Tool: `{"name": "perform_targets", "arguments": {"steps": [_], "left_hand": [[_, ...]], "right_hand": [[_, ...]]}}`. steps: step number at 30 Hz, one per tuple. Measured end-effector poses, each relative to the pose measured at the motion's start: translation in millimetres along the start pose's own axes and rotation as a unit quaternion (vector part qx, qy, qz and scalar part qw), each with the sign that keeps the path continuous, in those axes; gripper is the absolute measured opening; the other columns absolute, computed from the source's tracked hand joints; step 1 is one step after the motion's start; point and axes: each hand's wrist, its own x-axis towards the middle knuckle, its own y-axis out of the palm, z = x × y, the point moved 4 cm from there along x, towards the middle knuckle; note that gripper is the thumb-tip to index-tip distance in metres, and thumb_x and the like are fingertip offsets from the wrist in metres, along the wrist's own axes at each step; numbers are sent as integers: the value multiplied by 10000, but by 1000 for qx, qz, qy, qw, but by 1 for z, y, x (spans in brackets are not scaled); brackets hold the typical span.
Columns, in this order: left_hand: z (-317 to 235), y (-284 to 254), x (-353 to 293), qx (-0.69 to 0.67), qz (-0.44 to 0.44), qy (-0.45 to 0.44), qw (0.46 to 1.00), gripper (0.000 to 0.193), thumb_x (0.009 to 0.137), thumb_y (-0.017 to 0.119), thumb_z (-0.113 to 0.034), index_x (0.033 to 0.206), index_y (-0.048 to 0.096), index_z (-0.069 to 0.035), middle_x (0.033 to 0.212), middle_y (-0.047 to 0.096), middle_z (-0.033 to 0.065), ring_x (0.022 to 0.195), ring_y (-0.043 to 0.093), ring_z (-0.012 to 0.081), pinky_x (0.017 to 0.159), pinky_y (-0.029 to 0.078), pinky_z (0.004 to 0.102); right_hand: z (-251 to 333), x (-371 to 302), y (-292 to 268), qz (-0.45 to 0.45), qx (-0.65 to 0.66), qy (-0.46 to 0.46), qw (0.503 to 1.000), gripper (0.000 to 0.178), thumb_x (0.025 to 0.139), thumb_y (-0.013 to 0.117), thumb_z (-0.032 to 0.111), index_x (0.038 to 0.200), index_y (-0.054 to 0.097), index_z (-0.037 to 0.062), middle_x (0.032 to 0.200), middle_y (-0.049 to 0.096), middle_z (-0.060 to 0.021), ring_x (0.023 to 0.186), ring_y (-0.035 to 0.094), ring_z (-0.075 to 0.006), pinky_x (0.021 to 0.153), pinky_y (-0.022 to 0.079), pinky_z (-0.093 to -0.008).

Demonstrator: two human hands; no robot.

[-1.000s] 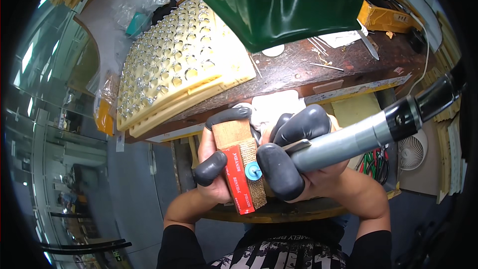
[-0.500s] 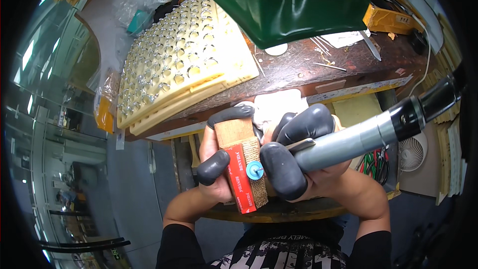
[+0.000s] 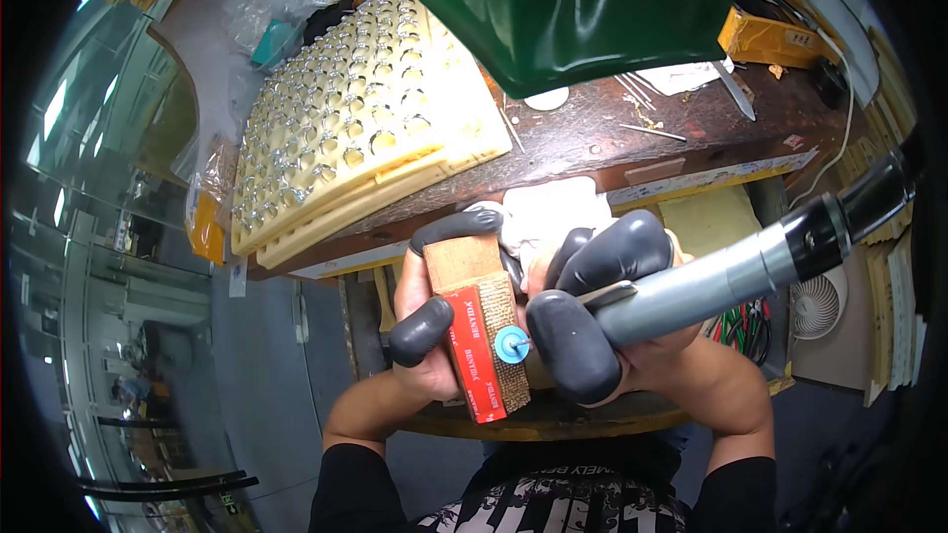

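My left hand (image 3: pixel 423 336) grips a brown block (image 3: pixel 462 262) with a red printed band and a rough, ridged tan side. Black rubber covers sit on the fingertips of both hands. In my right hand (image 3: pixel 592 336) is a grey rotary handpiece (image 3: pixel 711 281), pinched between thumb and fingers, its black rear end leading off to the upper right. A small blue disc (image 3: pixel 511 344) on a thin shank at its tip overlaps the block's ridged side; whether they touch I cannot tell. Something white, like cloth or paper (image 3: pixel 553 212), lies just behind my hands.
Cream trays (image 3: pixel 444 143) of silvery rings fill the bench's left. A green lampshade (image 3: pixel 563 20) hangs overhead. Thin metal rods (image 3: pixel 652 131) and a blade (image 3: pixel 735 91) lie on the dark bench. At right, a small fan (image 3: pixel 820 306) stands beside red- and green-handled tools (image 3: pixel 731 336).
My right hand and the handpiece have shifted slightly right, and the blue disc has moved a little right and down along the ridged side. My left hand and the block have hardly moved.
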Motion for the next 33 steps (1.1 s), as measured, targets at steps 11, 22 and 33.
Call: {"name": "perform_targets", "arguments": {"steps": [11, 22, 33], "left_hand": [[-4, 3, -1, -3, -3, 2, 1000, 657, 875, 629, -331, 1408, 351, -64, 1196, 535, 198, 1021, 637, 287, 834, 602, 423], [-3, -1, -3, 16, 19, -26, 999, 667, 897, 604, -358, 1428, 307, -85, 1130, 560, 205, 921, 661, 277, 771, 610, 427], [-4, 2, -2, 24, 8, -17, 1000, 653, 877, 599, -345, 1412, 334, -79, 1116, 549, 198, 884, 656, 273, 733, 605, 432]], "right_hand": [[-6, -14, -4, -8, -29, 42, 999, 434, 793, 785, -2, 1120, 513, -90, 912, 635, -175, 787, 661, -235, 676, 573, -352], [-2, -6, -3, 7, -62, 2, 998, 366, 826, 730, -33, 1110, 507, -95, 853, 642, -163, 736, 653, -216, 648, 562, -334], [-2, -8, -2, 13, -52, 20, 998, 338, 839, 713, -52, 1096, 496, -98, 874, 633, -175, 739, 656, -218, 643, 565, -350]]}}
